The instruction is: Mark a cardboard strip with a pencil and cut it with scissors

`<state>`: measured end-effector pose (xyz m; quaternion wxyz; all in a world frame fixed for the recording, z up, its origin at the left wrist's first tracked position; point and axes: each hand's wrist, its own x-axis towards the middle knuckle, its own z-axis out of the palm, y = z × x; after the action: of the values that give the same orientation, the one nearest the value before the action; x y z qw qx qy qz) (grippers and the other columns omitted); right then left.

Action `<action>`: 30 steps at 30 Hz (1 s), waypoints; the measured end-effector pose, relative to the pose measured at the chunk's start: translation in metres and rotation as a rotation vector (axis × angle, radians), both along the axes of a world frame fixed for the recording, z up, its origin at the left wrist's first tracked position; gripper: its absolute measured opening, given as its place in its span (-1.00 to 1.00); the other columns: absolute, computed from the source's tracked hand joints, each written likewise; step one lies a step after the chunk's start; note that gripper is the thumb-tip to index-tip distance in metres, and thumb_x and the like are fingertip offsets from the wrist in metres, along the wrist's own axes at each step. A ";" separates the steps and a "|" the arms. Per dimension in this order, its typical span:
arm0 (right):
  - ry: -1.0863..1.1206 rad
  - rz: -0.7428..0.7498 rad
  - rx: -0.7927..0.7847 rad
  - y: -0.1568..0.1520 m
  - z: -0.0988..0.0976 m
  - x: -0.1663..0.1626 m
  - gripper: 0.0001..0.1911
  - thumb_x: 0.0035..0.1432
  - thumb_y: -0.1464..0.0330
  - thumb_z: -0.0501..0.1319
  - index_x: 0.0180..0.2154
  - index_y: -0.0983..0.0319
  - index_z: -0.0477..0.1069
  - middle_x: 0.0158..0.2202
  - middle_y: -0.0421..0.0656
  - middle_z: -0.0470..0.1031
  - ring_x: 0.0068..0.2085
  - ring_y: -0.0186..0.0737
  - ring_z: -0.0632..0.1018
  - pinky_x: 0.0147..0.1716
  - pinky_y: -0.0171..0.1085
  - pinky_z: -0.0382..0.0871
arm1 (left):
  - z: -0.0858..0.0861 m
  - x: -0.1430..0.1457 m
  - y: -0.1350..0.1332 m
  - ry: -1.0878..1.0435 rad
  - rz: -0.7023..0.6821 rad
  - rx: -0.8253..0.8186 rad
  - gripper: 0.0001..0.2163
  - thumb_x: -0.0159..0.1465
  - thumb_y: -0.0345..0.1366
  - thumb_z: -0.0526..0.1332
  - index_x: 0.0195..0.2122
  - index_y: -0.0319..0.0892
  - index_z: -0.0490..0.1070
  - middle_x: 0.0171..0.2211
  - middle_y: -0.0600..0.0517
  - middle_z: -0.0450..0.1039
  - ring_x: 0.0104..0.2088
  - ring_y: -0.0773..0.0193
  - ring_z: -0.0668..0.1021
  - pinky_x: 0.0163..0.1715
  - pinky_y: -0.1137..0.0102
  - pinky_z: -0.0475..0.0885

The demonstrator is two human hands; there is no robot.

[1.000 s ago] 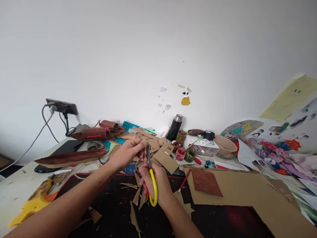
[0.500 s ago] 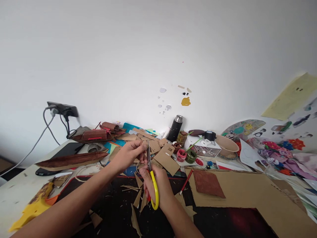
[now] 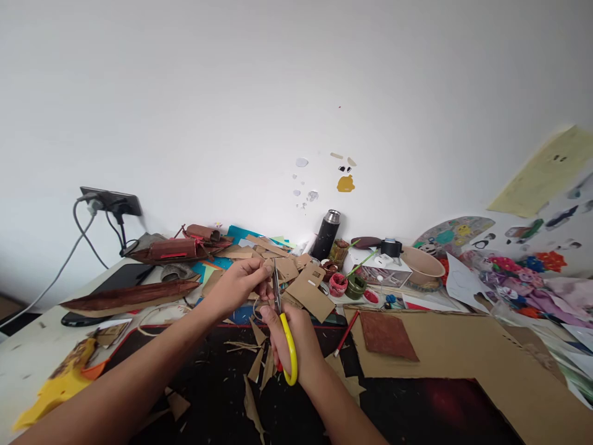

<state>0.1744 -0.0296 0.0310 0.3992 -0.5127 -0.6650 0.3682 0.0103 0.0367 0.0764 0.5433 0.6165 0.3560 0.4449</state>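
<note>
My right hand (image 3: 293, 340) grips scissors (image 3: 283, 327) with a yellow handle, blades pointing up and away from me. My left hand (image 3: 237, 284) is pinched, with its fingertips right at the blades, on a small piece I cannot make out. Both hands hover over a dark mat (image 3: 217, 395) strewn with thin cardboard offcuts (image 3: 256, 368). A pile of brown cardboard pieces (image 3: 306, 290) lies just beyond the hands.
A large L-shaped cardboard sheet (image 3: 463, 358) with a brown square (image 3: 386, 335) on it lies at the right. Paint pots (image 3: 346, 285), a black flask (image 3: 325, 235), a bowl (image 3: 424, 266) and coloured craft scraps line the wall. A wall socket with cables (image 3: 109, 203) is at the left.
The hands and scissors stay almost in place; the scene has shifted slightly upward in view. Nothing was let go or picked up.
</note>
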 end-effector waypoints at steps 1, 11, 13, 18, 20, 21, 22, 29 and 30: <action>-0.005 -0.001 0.007 0.000 0.001 0.000 -0.46 0.37 -0.17 0.21 -0.29 0.16 0.57 -0.60 -0.18 0.45 -0.38 -0.06 0.62 -0.43 -0.26 0.40 | 0.000 0.000 0.000 0.000 0.000 0.001 -0.56 0.26 0.11 0.39 -0.52 -0.13 0.41 -0.59 0.03 0.57 -0.53 0.27 0.58 -0.43 0.41 0.45; -0.078 -0.009 0.069 0.001 0.003 0.002 -0.47 0.43 -0.08 0.17 -0.34 0.21 0.52 -0.40 -0.12 0.58 -0.35 -0.13 0.55 -0.32 -0.27 0.35 | 0.003 -0.001 0.000 0.040 0.007 0.007 -0.55 0.24 0.13 0.40 -0.51 -0.13 0.41 -0.57 0.02 0.60 -0.53 0.26 0.58 -0.43 0.40 0.44; -0.097 -0.011 0.067 0.002 0.002 0.002 -0.47 0.44 -0.08 0.16 -0.34 0.22 0.51 -0.40 -0.12 0.58 -0.36 -0.15 0.52 -0.32 -0.27 0.33 | 0.004 -0.001 0.000 0.047 -0.006 0.003 -0.55 0.24 0.13 0.39 -0.51 -0.13 0.40 -0.57 0.02 0.60 -0.53 0.26 0.57 -0.44 0.40 0.43; -0.154 -0.021 0.043 0.001 0.003 0.002 -0.53 0.47 0.00 0.16 -0.35 0.21 0.47 -0.41 -0.11 0.57 -0.37 -0.14 0.53 -0.35 -0.27 0.31 | 0.003 -0.006 0.004 0.074 -0.035 0.038 -0.53 0.30 0.15 0.33 -0.52 -0.12 0.39 -0.56 0.02 0.60 -0.53 0.28 0.54 -0.42 0.40 0.43; -0.178 -0.013 0.046 0.001 0.003 0.002 -0.57 0.47 0.04 0.18 -0.31 0.21 0.50 -0.38 -0.08 0.60 -0.34 -0.11 0.56 -0.32 -0.25 0.34 | 0.004 -0.011 0.006 0.111 -0.052 0.049 -0.53 0.32 0.16 0.31 -0.51 -0.12 0.39 -0.56 0.02 0.59 -0.54 0.28 0.55 -0.42 0.38 0.44; -0.191 -0.009 0.049 0.000 0.003 0.001 -0.59 0.47 0.05 0.19 -0.29 0.22 0.51 -0.37 -0.07 0.61 -0.33 -0.10 0.57 -0.30 -0.24 0.35 | 0.004 -0.014 0.007 0.131 -0.064 0.047 -0.54 0.32 0.16 0.30 -0.50 -0.12 0.39 -0.56 0.02 0.58 -0.54 0.27 0.55 -0.43 0.38 0.45; -0.199 -0.006 0.052 0.000 0.002 0.001 -0.59 0.46 0.05 0.19 -0.28 0.22 0.52 -0.36 -0.06 0.62 -0.33 -0.09 0.57 -0.30 -0.23 0.35 | 0.005 -0.016 0.008 0.147 -0.078 0.042 -0.54 0.32 0.16 0.31 -0.49 -0.12 0.40 -0.56 0.02 0.58 -0.54 0.26 0.56 -0.44 0.37 0.45; -0.112 -0.045 0.045 0.000 -0.005 -0.002 -0.58 0.44 -0.02 0.20 -0.23 0.15 0.58 -0.43 -0.09 0.57 -0.30 -0.03 0.62 -0.34 -0.23 0.41 | 0.003 -0.011 0.004 0.085 -0.058 -0.005 -0.56 0.34 0.12 0.32 -0.47 -0.14 0.41 -0.56 0.05 0.54 -0.51 0.24 0.60 -0.40 0.36 0.52; -0.118 -0.051 0.054 0.000 -0.004 -0.002 -0.58 0.44 -0.02 0.19 -0.25 0.15 0.58 -0.43 -0.09 0.57 -0.30 -0.02 0.62 -0.34 -0.22 0.41 | 0.002 -0.008 0.002 0.062 -0.051 -0.013 -0.57 0.33 0.13 0.33 -0.45 -0.14 0.42 -0.54 0.04 0.55 -0.48 0.22 0.62 -0.38 0.34 0.54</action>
<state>0.1725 -0.0291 0.0267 0.3823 -0.5395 -0.6837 0.3089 0.0022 0.0390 0.0789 0.5472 0.6353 0.3598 0.4092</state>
